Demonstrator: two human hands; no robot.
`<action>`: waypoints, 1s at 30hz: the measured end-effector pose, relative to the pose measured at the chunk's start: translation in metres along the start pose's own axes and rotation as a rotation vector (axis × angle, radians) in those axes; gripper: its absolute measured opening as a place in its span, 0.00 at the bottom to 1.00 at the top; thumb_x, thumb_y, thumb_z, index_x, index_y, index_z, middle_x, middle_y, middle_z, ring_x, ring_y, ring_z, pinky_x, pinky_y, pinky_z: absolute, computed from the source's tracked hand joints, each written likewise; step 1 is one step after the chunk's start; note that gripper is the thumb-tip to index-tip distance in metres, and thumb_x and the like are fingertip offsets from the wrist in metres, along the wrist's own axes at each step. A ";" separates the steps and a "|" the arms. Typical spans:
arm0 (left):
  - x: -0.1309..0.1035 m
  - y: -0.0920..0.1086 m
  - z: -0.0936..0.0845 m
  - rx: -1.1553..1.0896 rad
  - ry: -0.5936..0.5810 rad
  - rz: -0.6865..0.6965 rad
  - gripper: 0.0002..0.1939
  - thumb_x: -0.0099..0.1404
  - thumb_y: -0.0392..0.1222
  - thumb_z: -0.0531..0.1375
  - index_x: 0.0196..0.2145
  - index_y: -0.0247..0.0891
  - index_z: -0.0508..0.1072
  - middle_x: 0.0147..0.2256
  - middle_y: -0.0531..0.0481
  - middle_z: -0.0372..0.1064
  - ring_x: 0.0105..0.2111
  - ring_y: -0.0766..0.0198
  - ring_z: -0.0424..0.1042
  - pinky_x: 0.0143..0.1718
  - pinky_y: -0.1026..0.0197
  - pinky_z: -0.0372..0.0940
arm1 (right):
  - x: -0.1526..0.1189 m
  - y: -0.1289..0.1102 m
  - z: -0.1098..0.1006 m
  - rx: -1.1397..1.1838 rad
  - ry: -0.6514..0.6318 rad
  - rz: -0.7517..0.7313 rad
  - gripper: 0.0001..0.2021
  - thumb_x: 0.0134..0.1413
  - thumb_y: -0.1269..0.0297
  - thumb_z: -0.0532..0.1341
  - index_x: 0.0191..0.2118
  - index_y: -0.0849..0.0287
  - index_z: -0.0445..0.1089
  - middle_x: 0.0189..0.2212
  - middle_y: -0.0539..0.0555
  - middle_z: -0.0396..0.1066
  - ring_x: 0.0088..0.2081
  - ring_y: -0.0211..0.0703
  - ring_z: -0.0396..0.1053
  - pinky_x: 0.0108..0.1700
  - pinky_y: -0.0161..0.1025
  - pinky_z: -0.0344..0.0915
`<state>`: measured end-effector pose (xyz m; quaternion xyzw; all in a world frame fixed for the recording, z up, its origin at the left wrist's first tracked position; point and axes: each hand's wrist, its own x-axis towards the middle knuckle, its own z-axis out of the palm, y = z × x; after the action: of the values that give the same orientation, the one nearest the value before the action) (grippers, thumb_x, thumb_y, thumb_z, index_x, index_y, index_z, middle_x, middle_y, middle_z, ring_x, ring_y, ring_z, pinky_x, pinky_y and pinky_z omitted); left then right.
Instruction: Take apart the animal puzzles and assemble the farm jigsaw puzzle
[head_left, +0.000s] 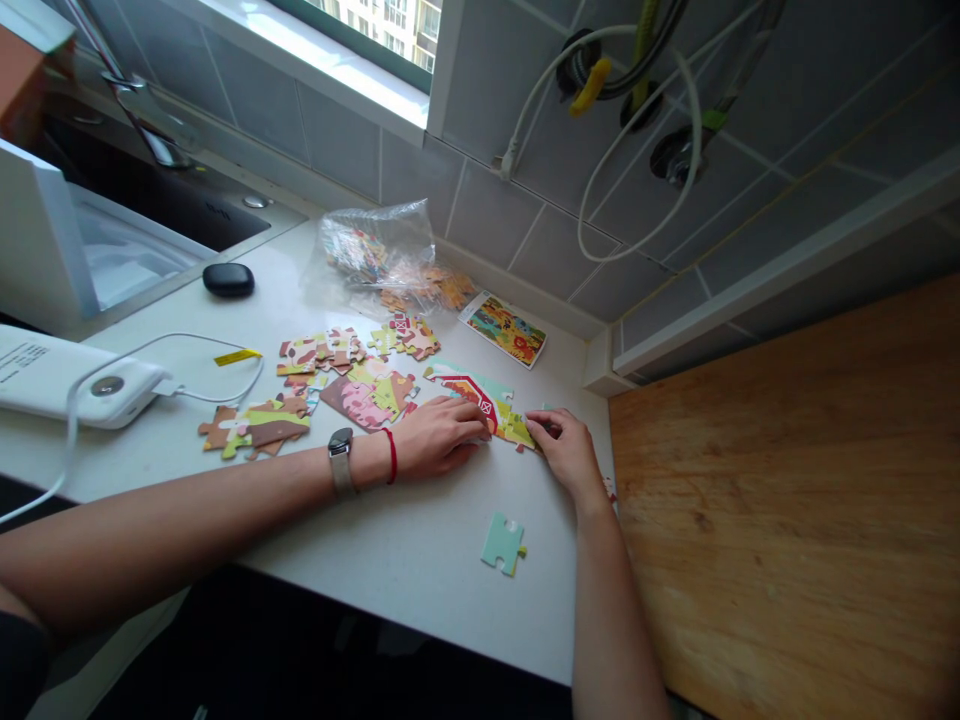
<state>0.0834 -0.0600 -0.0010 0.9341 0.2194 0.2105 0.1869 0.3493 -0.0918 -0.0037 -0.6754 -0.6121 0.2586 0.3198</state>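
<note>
A partly joined jigsaw puzzle [469, 390] with a red barn lies on the white counter. My left hand [439, 438] rests at its near left edge, fingers bent together and pressed on the barn pieces; the fingertips are partly hidden. At the right end, my right hand [566, 445] pinches a green puzzle piece [517, 428] between thumb and finger, touching the joined part. A loose pale-green piece [502, 544] lies nearer to me. To the left sit joined pink pig pieces [367, 393] and a pile of cow pieces [319, 350].
Behind are a clear plastic bag [375, 245] of pieces and a picture card [504, 328]. On the left are more pieces [259, 425], a black case [229, 280], a white power bank [82, 375] with its cable, and a sink [247, 225]. A wooden board [787, 480] borders the right.
</note>
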 end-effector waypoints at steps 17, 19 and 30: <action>-0.001 0.003 -0.001 -0.002 -0.027 0.066 0.14 0.73 0.41 0.58 0.53 0.40 0.76 0.56 0.42 0.73 0.57 0.49 0.70 0.61 0.45 0.64 | -0.015 0.004 -0.018 0.236 -0.085 0.106 0.20 0.47 0.48 0.71 0.38 0.61 0.82 0.31 0.56 0.79 0.30 0.43 0.69 0.32 0.39 0.64; -0.003 0.006 -0.001 0.017 -0.052 0.124 0.18 0.72 0.47 0.60 0.57 0.43 0.75 0.63 0.42 0.68 0.64 0.43 0.63 0.65 0.39 0.59 | -0.017 0.001 -0.017 0.226 -0.167 0.078 0.19 0.48 0.49 0.71 0.39 0.60 0.82 0.30 0.55 0.78 0.30 0.44 0.71 0.34 0.40 0.66; -0.007 0.013 0.008 -0.017 -0.152 0.212 0.25 0.72 0.56 0.61 0.64 0.54 0.71 0.67 0.49 0.63 0.69 0.39 0.57 0.68 0.36 0.54 | -0.025 0.019 -0.035 -0.295 -0.027 -0.022 0.34 0.49 0.55 0.73 0.62 0.53 0.72 0.68 0.62 0.62 0.68 0.61 0.60 0.69 0.58 0.57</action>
<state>0.0856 -0.0768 -0.0045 0.9637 0.1030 0.1597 0.1874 0.3849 -0.1212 0.0046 -0.7047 -0.6552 0.1713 0.2116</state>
